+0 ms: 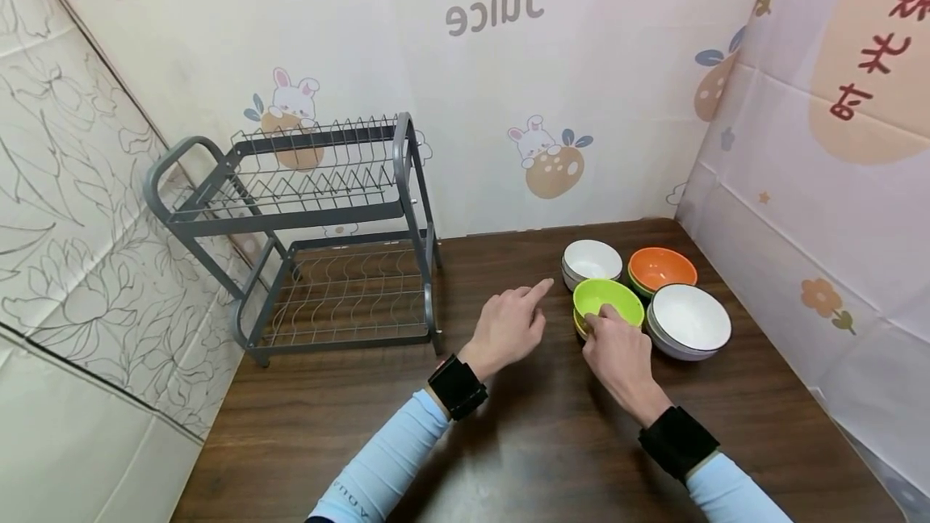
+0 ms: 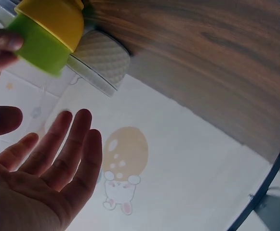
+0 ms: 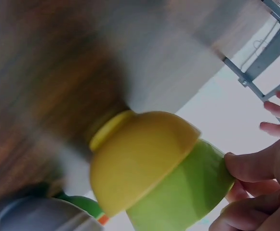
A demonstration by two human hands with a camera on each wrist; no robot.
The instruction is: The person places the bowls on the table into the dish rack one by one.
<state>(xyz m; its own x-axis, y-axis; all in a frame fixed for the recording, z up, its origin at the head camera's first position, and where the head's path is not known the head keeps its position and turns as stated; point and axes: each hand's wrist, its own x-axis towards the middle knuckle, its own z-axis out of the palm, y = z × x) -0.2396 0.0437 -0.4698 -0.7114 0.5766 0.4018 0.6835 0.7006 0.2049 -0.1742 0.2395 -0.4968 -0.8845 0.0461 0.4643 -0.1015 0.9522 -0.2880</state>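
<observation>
My right hand (image 1: 621,353) pinches the near rim of a lime green bowl (image 1: 609,297), thumb on one side and fingers on the other in the right wrist view. The green bowl sits nested in a yellow bowl (image 3: 140,154), whose outside shows below it. To the left, my left hand (image 1: 506,327) hovers over the table with fingers loosely extended and nothing in them. Its palm and spread fingertips show in the left wrist view, apart from the bowls. Close behind the green bowl stand stacked small white bowls (image 1: 592,258).
An orange bowl (image 1: 663,267) rests on a green one at the back right, beside larger stacked white bowls (image 1: 690,317). A grey two-tier dish rack (image 1: 291,224) stands at the left of the wooden table (image 1: 349,418). Printed cloth walls (image 1: 465,103) enclose the back and sides.
</observation>
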